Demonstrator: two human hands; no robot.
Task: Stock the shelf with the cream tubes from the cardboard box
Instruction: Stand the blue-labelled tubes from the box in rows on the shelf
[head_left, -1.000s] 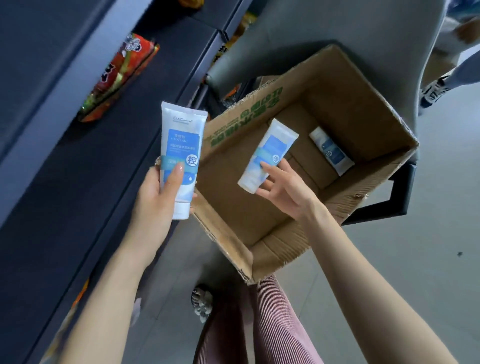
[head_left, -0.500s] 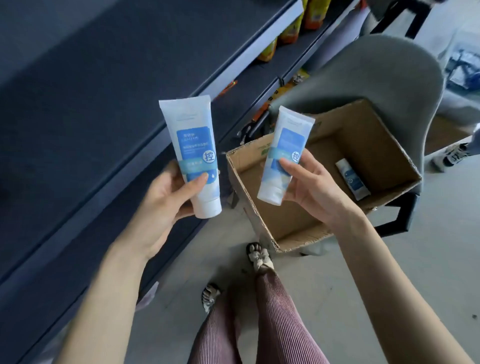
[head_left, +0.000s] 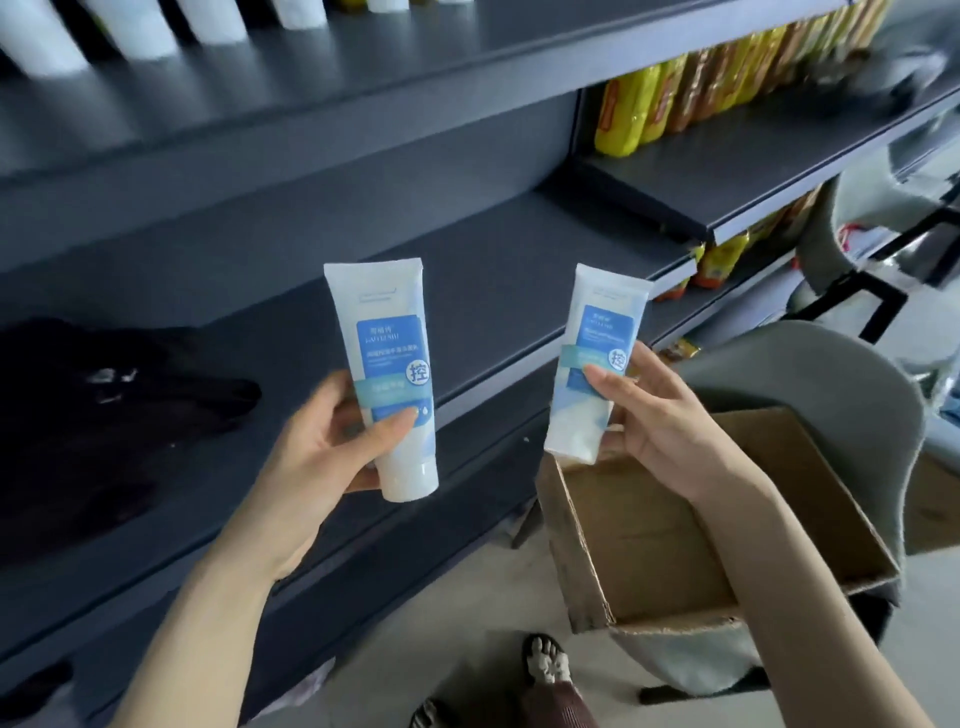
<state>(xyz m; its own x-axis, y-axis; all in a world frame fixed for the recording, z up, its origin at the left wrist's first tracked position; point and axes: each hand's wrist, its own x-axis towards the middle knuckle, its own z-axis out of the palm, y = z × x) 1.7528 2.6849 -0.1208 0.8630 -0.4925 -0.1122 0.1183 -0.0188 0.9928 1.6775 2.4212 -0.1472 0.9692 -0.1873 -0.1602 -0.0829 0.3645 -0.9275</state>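
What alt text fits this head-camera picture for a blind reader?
Two white-and-blue cream tubes held cap down before a dark shelf: left tube in the left hand, right tube in the right hand. An open cardboard box rests on a grey chair.

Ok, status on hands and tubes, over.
Left hand grips left tube, right hand grips right tube. Both cap-down, in front of shelf, not yet placed. Dark heap on shelf, left.

The right hand (head_left: 660, 415) has lifted the right tube (head_left: 592, 364) out of the box (head_left: 571, 545) and up before the shelf (head_left: 493, 291). The left hand (head_left: 322, 447) has raised the left tube (head_left: 387, 374) level with it, apart.
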